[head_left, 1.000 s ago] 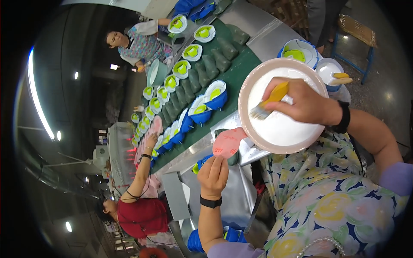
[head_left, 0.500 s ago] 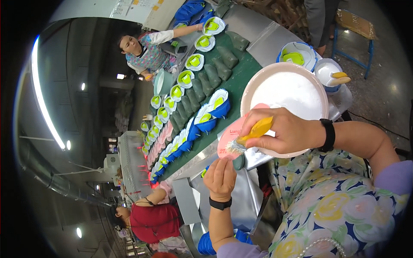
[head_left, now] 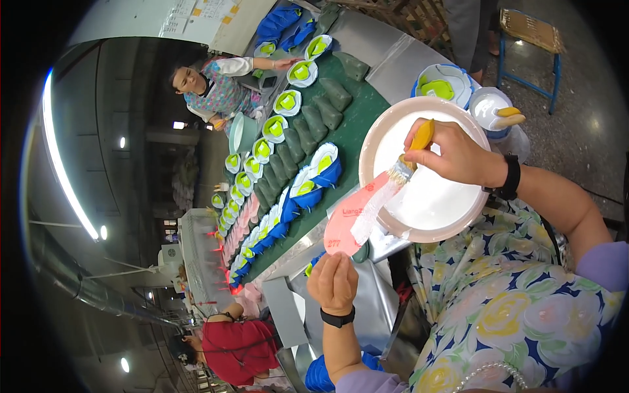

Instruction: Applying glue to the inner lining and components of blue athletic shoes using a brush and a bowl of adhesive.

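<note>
At the lower-left rim of the white bowl (head_left: 429, 196), pink insole (head_left: 350, 219) pinched by left hand (head_left: 334, 281) points up-right toward right hand (head_left: 458, 154), fingers closed on the brush (head_left: 409, 157), bristles touching it.

Pink insole (head_left: 348, 219), yellow-handled brush (head_left: 411, 152), white basin (head_left: 429, 196)

Blue-and-green shoe parts (head_left: 319, 171) line the green belt (head_left: 357, 111) — a blue stool (head_left: 529, 33) (empty) stands beyond.
</note>
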The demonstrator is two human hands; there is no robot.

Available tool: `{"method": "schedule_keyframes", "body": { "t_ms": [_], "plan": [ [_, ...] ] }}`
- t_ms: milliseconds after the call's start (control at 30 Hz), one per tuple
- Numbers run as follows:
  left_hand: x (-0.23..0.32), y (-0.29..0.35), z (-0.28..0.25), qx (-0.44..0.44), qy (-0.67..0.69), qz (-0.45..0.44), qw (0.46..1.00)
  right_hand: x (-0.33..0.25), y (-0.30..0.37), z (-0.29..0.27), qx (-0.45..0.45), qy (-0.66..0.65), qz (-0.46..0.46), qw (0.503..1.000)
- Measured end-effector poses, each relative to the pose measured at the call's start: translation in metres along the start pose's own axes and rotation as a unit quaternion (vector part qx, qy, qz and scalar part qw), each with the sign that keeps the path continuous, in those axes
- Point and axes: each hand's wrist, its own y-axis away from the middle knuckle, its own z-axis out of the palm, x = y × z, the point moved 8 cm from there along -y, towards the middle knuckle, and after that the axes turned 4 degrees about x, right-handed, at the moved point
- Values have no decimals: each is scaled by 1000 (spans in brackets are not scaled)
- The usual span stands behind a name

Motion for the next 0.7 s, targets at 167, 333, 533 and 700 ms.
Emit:
{"method": "schedule_keyframes", "body": {
  "t_ms": [167,333,533,700],
  "plan": [
    [9,1,4,-32,14,29,999,14,-3,7,-40,6,89,995],
    [17,5,16,-59,48,60,995,-18,-5,30,-49,43,-5,998],
    [17,8,29,-77,89,72,991,-60,3,60,-95,-31,-117,988],
    [11,15,33,-62,81,70,992,-78,5,77,-130,-68,-179,973]
  ]
}}
